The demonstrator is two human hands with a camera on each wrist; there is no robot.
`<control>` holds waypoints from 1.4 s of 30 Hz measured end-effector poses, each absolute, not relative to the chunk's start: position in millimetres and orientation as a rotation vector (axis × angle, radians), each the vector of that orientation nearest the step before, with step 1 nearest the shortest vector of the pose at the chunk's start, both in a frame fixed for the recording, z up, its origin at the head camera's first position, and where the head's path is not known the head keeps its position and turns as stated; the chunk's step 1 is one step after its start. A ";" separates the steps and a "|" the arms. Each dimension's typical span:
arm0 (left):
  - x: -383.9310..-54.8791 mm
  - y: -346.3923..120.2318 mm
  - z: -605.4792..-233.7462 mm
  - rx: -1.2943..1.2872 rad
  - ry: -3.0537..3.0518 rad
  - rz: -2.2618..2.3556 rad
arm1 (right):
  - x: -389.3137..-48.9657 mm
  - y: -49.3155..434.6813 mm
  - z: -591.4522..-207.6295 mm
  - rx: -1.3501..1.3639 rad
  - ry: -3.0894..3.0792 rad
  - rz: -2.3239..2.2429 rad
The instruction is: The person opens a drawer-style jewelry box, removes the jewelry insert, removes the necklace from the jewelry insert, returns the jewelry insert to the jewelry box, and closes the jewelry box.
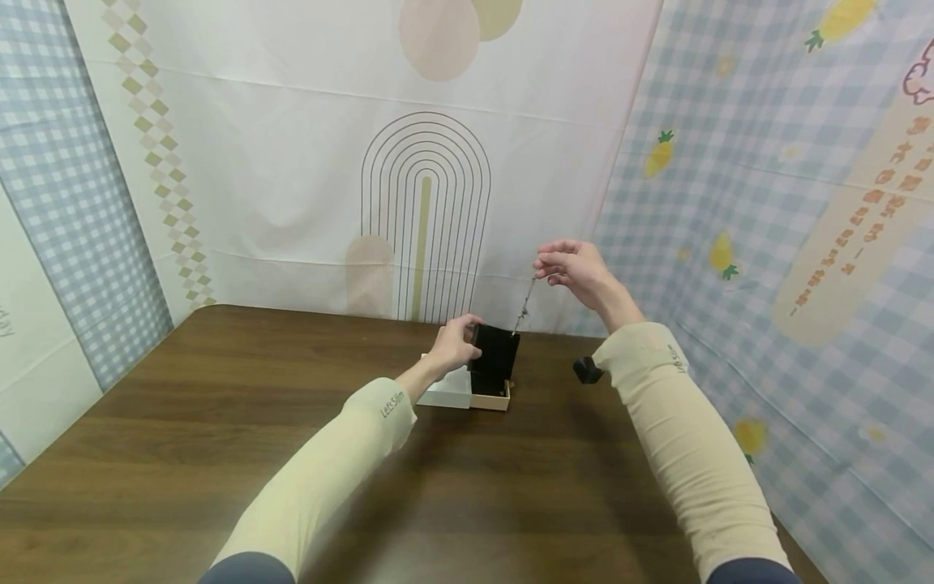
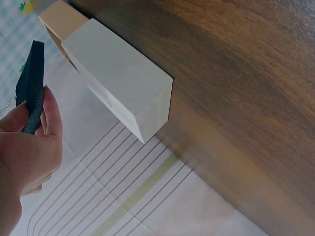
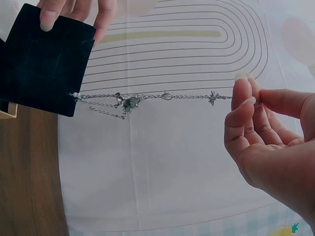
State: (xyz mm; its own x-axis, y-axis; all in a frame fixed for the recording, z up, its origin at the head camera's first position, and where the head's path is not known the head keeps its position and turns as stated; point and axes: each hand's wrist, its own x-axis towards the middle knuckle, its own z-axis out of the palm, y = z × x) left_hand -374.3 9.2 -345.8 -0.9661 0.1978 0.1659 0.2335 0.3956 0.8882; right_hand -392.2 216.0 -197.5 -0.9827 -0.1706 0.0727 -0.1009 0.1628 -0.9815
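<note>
My left hand (image 1: pixel 454 342) pinches a black foam jewelry pad (image 1: pixel 498 349) by its edge, thumb on one face and fingers on the other. The pad stands tilted over the tan drawer (image 1: pixel 490 402) of a small box. Higher up on the right, my right hand (image 1: pixel 576 269) pinches one end of a silver necklace (image 3: pixel 165 96) between thumb and fingertips. The chain runs taut to the pad's edge near a corner; a dark heart-shaped stone (image 3: pixel 130 104) and small charms hang along it. How the chain fixes to the pad is not clear.
The box's white sleeve (image 2: pixel 118 73) lies on the brown wooden table (image 1: pixel 292 357), with the tan drawer partly out of its right end. Behind the table hangs a patterned white cloth (image 1: pixel 292 162), and a blue checked cloth (image 1: pixel 730 186) closes off the right side.
</note>
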 end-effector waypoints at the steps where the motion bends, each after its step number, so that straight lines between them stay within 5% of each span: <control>1: -374.4 9.5 -346.0 -0.403 -2.598 -1.660 | -391.9 216.4 -197.3 -0.273 2.351 -1.984; 42: -369.8 11.1 -348.7 -0.441 -2.612 -1.629 | -391.9 232.8 -193.1 -0.231 2.376 -2.038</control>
